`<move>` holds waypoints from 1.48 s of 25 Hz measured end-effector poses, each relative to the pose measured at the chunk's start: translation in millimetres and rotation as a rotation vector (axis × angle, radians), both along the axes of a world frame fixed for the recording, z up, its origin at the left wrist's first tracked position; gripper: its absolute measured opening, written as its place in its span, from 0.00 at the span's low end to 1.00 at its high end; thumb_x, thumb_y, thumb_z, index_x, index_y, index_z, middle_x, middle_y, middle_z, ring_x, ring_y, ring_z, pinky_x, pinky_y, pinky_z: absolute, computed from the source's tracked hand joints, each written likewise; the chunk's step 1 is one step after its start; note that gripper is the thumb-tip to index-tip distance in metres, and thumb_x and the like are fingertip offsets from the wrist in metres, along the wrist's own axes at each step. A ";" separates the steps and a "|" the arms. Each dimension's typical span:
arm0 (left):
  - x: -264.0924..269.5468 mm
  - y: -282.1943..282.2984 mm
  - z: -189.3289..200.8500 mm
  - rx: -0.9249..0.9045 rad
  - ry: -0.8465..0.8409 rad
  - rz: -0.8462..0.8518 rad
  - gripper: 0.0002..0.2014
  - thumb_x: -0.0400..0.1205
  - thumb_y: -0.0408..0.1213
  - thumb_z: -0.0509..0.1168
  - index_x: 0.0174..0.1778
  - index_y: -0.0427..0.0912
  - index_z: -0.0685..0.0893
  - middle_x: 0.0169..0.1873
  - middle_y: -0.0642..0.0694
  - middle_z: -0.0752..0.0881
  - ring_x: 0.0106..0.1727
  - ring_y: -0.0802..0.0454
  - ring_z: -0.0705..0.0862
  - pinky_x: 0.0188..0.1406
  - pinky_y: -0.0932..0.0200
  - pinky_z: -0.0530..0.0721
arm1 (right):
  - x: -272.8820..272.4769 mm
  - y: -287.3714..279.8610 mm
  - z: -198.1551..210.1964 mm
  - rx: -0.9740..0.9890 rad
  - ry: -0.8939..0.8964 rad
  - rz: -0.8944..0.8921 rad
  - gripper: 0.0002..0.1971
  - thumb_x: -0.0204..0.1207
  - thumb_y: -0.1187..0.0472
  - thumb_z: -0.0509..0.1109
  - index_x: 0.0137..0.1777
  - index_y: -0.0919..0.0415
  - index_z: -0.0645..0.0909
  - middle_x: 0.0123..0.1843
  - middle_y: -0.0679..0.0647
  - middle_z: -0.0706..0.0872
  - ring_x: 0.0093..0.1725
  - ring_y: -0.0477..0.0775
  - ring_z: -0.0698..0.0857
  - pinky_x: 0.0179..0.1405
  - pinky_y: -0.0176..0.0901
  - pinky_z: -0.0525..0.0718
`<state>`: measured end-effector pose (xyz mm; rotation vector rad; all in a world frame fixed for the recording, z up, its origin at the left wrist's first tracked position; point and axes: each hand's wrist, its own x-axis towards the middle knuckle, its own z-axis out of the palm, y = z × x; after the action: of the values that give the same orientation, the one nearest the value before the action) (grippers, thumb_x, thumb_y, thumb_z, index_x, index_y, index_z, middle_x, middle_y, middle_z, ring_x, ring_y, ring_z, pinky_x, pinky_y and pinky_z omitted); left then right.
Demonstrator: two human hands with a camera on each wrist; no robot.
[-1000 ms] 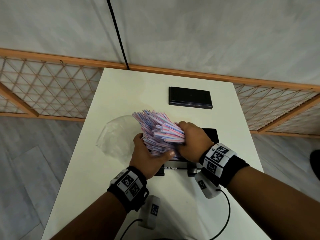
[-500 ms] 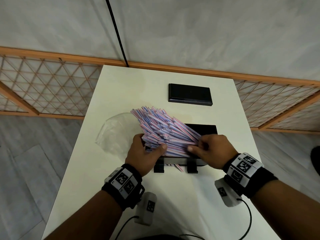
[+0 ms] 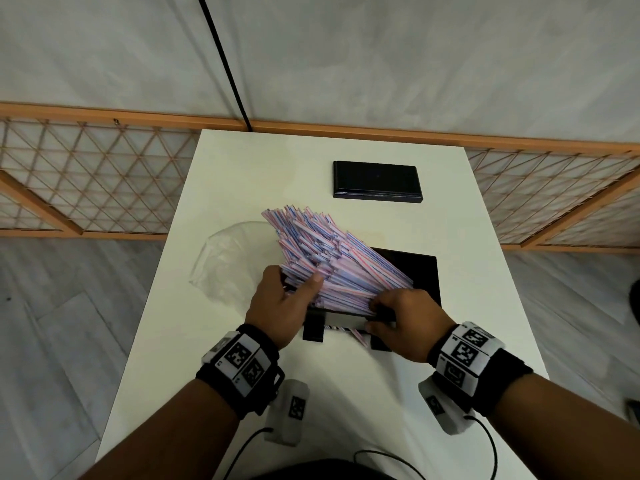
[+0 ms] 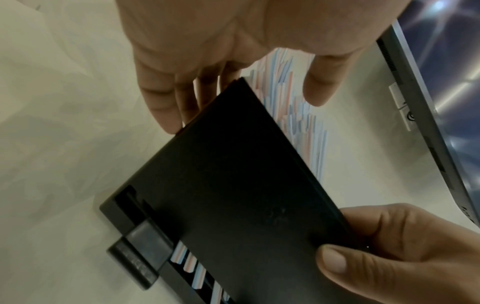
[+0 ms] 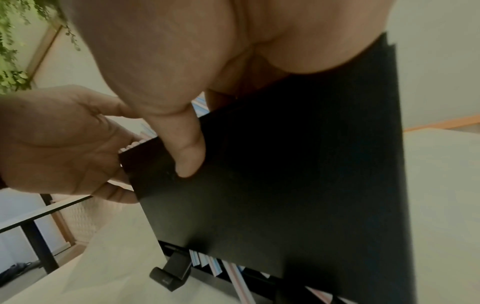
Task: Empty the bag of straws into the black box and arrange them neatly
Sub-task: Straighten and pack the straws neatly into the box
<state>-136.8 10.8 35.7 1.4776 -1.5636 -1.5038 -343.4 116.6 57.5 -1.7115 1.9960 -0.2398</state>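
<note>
Head view, centre of frame: a thick sheaf of straws (image 3: 329, 261) lies across the black box (image 3: 420, 271), its long axis running from the lower right, where the ends meet at the box's near edge, to the upper left, where the free ends fan out past the box's left side. The sheaf is therefore skewed to the box, whose long side runs left to right in the frame; the coming move, by judgement, turns on swinging the fanned end rightward until the two axes agree.

The left hand (image 3: 285, 306) is nearer that fanned end; its thumb presses the sheaf's left flank and, in the left wrist view, its fingers (image 4: 166, 102) lie fairly straight along the box's left wall. The right hand (image 3: 407, 323) sits at the lower right, fingers curled on the converging straw ends, thumb (image 5: 187, 152) against the box's front wall.

The straws are thin, straight tubes striped pink, blue and white, light and prone to sliding. The box is matt, rigid and rectangular, with a slot low in its front showing a few straws (image 5: 221, 265). A crumpled clear bag (image 3: 228, 265) lies empty at centre left on the smooth white table (image 3: 346, 393). A glossy black lid (image 3: 377, 181) rests apart at upper centre.
</note>
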 end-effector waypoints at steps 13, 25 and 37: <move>-6.9 0.0 5.1 0.017 0.127 0.066 0.30 0.72 0.65 0.70 0.58 0.45 0.75 0.52 0.45 0.87 0.58 0.48 0.86 0.63 0.44 0.83 | 20.8 -39.8 15.5 0.334 0.153 0.112 0.11 0.74 0.44 0.72 0.41 0.50 0.78 0.38 0.50 0.83 0.43 0.57 0.83 0.38 0.39 0.72; -24.2 -3.7 6.5 -0.038 0.147 0.072 0.32 0.74 0.62 0.72 0.63 0.49 0.64 0.61 0.48 0.84 0.60 0.54 0.86 0.62 0.47 0.86 | 22.4 -80.1 35.4 0.825 0.113 0.162 0.41 0.70 0.31 0.71 0.79 0.52 0.70 0.74 0.49 0.80 0.72 0.55 0.78 0.73 0.49 0.74; -23.6 -3.0 4.6 -0.058 0.147 0.073 0.35 0.73 0.54 0.77 0.67 0.43 0.66 0.57 0.55 0.83 0.58 0.58 0.86 0.55 0.59 0.86 | 30.8 -76.8 20.1 0.732 0.097 0.193 0.38 0.64 0.38 0.77 0.75 0.47 0.73 0.68 0.47 0.83 0.67 0.54 0.80 0.71 0.52 0.77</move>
<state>-160.4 7.7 40.4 1.3452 -1.4396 -1.4784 -312.5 39.8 77.6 -1.4166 1.6573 0.5819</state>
